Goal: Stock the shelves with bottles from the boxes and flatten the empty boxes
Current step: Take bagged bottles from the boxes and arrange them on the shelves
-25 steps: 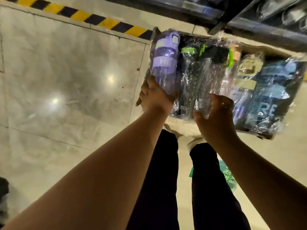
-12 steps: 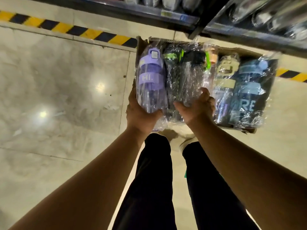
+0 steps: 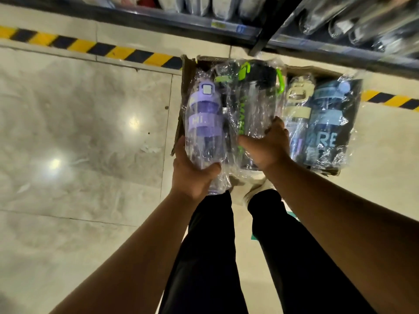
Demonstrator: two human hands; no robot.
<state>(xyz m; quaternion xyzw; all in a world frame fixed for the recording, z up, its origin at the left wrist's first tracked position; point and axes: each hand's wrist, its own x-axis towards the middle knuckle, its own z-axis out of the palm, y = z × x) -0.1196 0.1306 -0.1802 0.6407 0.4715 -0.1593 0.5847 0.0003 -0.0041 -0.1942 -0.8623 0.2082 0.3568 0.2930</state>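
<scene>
Left hand (image 3: 192, 177) fingers curled round purple bottle (image 3: 205, 123), right hand (image 3: 269, 148) fingers round black-green bottle (image 3: 256, 105), caps toward shelf (image 3: 181, 20).

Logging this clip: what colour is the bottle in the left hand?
The bottle gripped by the left hand is purple, seen best in the head view.

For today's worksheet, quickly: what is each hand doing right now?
Left hand: grips the purple bottle.
Right hand: grips the black and green bottle.

Both arms stretched fwd & down. L hand (image 3: 192, 175) curls round purple bottle (image 3: 205, 123) near its base, thumb across. R hand (image 3: 269, 148) grips black-green bottle (image 3: 254, 103), thumb spread.
</scene>
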